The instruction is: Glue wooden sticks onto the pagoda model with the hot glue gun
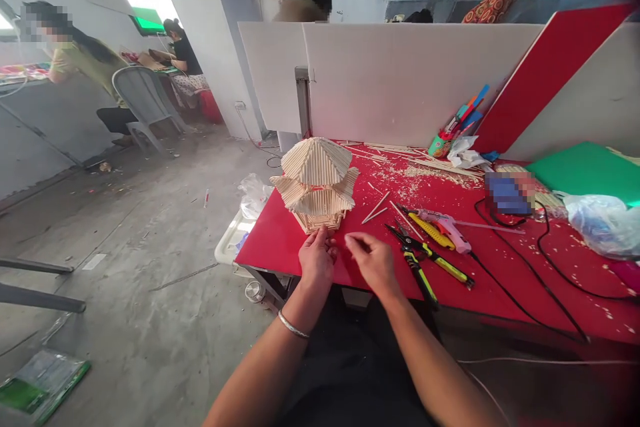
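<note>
A small pagoda-like model built of thin wooden sticks stands near the left end of the red table. My left hand rests on the table just in front of the model's base, fingers curled and touching it. My right hand lies beside it to the right, fingers pinched together and slightly blurred; what they hold is too small to make out. A metal bangle sits on my left wrist.
Green-handled cutters, a glue gun with a black cord, loose sticks, a cup of pens, a green sheet and a plastic bag lie to the right. White partition boards stand behind. Other people sit farther off.
</note>
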Tool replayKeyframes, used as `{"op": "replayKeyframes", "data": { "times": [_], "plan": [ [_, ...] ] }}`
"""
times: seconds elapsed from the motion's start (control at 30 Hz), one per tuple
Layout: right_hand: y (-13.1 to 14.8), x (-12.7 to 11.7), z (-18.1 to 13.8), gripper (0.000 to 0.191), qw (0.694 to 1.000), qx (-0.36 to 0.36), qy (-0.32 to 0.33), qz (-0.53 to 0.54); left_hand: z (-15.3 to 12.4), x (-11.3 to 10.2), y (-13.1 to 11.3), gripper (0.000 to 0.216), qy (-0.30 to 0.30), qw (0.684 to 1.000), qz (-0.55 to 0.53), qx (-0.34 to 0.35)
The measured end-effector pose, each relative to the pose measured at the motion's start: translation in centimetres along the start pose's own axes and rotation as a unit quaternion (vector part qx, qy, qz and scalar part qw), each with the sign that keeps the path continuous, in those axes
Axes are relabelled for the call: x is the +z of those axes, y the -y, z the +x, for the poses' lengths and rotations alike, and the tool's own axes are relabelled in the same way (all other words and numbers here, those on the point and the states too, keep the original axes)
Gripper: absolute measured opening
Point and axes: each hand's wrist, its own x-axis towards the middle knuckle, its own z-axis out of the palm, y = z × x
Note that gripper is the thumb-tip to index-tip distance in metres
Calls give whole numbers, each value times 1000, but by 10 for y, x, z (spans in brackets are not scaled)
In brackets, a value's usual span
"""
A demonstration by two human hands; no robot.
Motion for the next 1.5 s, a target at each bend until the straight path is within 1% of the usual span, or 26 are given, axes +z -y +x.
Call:
{"op": "replayKeyframes", "data": {
  "times": [0.07,0.13,0.2,0.23,0.3,0.4,0.43,0.5,0.6,0.77,0.93,1.03,1.17,1.33,1.5],
  "plan": [
    [1,23,-2,40,999,6,18,33,-4,-4,-1,32,13,1000,3,-4],
    [0,35,-1,40,999,13,13,48,-9,-13,-3,35,25,999,24,1],
    [-2,38,1,38,999,17,-5,50,-14,-23,-6,38,27,996,74,40],
    [-2,39,1,38,999,16,-16,48,-14,-29,-9,38,22,991,107,76],
    [-3,39,3,37,998,11,-33,42,-11,-40,-16,34,2,969,179,168],
    [-5,39,6,35,998,-1,-50,37,3,-50,-30,22,-8,911,291,292],
    [-6,39,6,35,998,-4,-56,36,8,-52,-35,18,-3,897,309,318],
    [-9,38,8,33,997,-7,-66,32,17,-54,-41,15,7,880,321,349],
    [-13,36,11,32,997,-14,-73,30,22,-54,-43,20,20,870,334,363],
    [-17,32,15,31,997,-29,-62,30,17,-50,-41,26,45,839,393,373],
    [-16,30,16,28,997,-35,-57,31,14,-46,-41,24,46,831,408,375],
    [-14,30,17,27,998,-37,-48,26,13,-45,-41,23,46,836,407,367],
    [-12,29,19,25,998,-50,-28,16,13,-42,-42,22,35,856,384,344],
    [-15,30,21,26,997,-70,-18,10,14,-42,-41,19,25,855,388,342],
    [-16,32,21,27,996,-81,-21,7,15,-42,-41,19,23,860,382,339]
  ]
}}
